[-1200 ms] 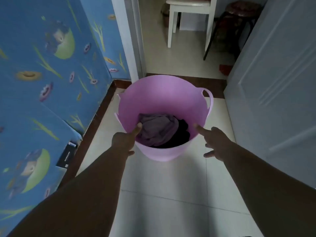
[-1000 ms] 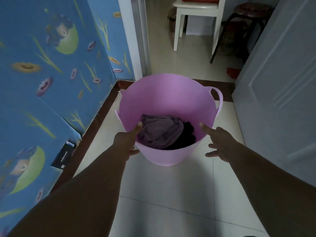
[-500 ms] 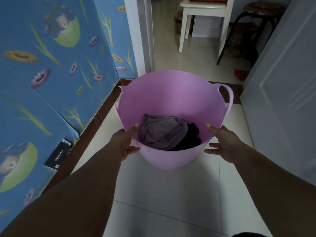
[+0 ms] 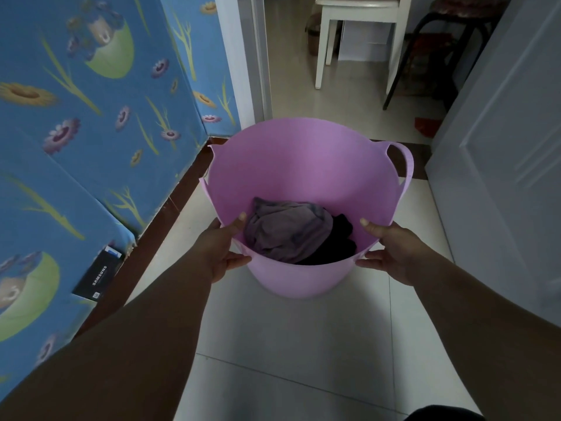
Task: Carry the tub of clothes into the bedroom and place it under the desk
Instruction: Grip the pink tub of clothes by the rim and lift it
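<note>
A pink plastic tub [image 4: 303, 165] with loop handles is in front of me over the tiled floor, before a doorway. Grey-purple and black clothes [image 4: 291, 235] lie in its bottom. My left hand [image 4: 220, 249] grips the near rim on the left, thumb inside the tub and fingers under the rim. On the right side of the near rim my right hand [image 4: 391, 250] holds the same way. Whether the tub rests on the floor or hangs just above it, I cannot tell.
A blue flowered wall covering [image 4: 91, 117] runs along the left, with a black box [image 4: 98, 276] at its foot. A grey door [image 4: 510, 165] stands on the right. Beyond the doorway are a white chair [image 4: 358, 41] and a dark stool [image 4: 449, 47].
Both hands have gone from open beside the tub to closing on its near rim. The tub and the doorway have come closer in view.
</note>
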`<act>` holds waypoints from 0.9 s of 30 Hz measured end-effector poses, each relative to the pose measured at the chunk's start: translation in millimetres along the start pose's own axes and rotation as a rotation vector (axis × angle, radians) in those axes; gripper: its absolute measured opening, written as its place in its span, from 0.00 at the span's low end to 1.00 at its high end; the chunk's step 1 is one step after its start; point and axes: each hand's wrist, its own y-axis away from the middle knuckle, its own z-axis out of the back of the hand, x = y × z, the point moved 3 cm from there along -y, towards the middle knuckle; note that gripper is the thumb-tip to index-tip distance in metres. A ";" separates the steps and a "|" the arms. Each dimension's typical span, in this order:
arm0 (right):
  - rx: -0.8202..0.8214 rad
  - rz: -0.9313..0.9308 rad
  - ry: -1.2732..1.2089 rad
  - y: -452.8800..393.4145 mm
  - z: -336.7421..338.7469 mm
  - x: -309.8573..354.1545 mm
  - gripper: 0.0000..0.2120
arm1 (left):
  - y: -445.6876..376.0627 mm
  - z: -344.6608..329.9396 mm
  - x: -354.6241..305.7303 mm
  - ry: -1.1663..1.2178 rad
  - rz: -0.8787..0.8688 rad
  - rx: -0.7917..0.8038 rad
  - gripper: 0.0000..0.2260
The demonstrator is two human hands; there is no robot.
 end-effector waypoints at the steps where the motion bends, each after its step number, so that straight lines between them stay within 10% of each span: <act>1: 0.007 -0.002 0.004 -0.8 0.9 -0.8 0.19 | 0.3 -0.3 -0.3 0.003 -0.002 0.008 0.30; 27: -0.081 0.046 0.047 29.4 -13.4 47.3 0.22 | 11.5 -7.4 -44.5 -0.051 -0.017 -0.017 0.24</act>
